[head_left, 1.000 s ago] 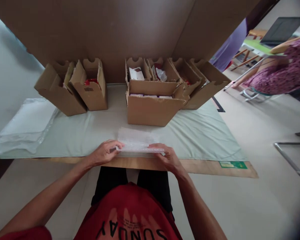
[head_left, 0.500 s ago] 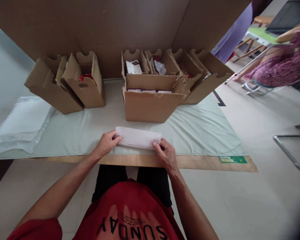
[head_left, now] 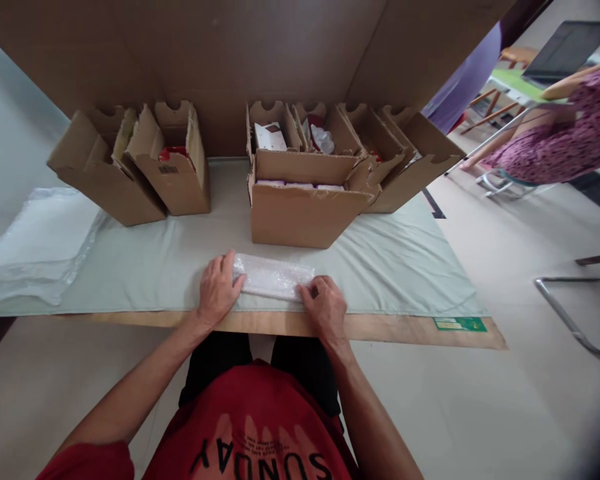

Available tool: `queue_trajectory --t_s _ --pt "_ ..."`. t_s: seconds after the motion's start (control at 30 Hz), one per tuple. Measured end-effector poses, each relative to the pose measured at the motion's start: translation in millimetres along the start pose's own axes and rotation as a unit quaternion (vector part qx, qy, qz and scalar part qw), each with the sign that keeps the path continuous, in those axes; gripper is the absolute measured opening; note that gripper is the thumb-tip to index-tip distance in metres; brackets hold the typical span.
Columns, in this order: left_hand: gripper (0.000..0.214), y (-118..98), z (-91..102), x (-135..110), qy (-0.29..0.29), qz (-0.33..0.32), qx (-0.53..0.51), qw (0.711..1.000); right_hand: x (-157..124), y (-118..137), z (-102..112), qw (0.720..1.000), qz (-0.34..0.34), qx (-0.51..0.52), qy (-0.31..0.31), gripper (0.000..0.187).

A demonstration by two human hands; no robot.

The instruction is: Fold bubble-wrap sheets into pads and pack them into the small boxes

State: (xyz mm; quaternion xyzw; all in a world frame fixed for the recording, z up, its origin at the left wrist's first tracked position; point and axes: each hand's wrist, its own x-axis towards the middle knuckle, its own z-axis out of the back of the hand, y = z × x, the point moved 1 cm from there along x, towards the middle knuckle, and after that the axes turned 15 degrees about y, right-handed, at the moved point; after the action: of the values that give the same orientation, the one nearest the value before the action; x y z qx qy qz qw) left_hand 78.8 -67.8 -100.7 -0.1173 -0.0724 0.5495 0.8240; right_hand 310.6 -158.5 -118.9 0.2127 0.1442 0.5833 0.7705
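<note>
A long, flat bubble-wrap package (head_left: 273, 276) lies near the front edge of the cloth-covered table (head_left: 400, 267). What is wrapped inside cannot be made out. My left hand (head_left: 219, 287) grips its left end, the thumb on top and the fingers along the end. At the right end, my right hand (head_left: 325, 301) pinches the wrap between thumb and curled fingers. Just beyond the package stands a cardboard box (head_left: 305, 215) with white-and-purple items showing inside.
Several open cardboard boxes stand behind, two on the left, one of them a box with red contents (head_left: 183, 180). Clear plastic sheets (head_left: 43, 233) are stacked at the far left. A tall cardboard panel (head_left: 260, 53) rises at the back. To the right sits a person in patterned purple (head_left: 555, 143).
My left hand has come further over the left end of the package, its fingers now along that end. My right hand has shifted slightly left with the package's right end.
</note>
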Motion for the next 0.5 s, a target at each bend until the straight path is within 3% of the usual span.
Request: queue_trajectory --t_s 0.1,0.2,0.33,0.5 --pt "0.044 -15.5 -3.1 -5.7 -0.039 -0.122 0.042 0.991 1.2 -0.1 -0.6 1.000 -0.011 0.000 0.005 0.024" --pt "0.042 -35.1 -9.8 -4.1 0.022 -0.222 0.060 0.973 2.5 -1.9 -1.8 1.000 -0.018 0.008 0.009 0.023" --pt "0.049 -46.8 -21.1 2.1 0.145 -0.200 0.061 0.967 -0.3 -5.9 0.4 0.999 -0.005 0.033 -0.002 0.021" --pt "0.051 -45.6 -26.0 0.8 0.160 -0.179 0.058 0.969 -12.8 9.7 7.1 0.993 0.090 0.002 -0.083 0.023"
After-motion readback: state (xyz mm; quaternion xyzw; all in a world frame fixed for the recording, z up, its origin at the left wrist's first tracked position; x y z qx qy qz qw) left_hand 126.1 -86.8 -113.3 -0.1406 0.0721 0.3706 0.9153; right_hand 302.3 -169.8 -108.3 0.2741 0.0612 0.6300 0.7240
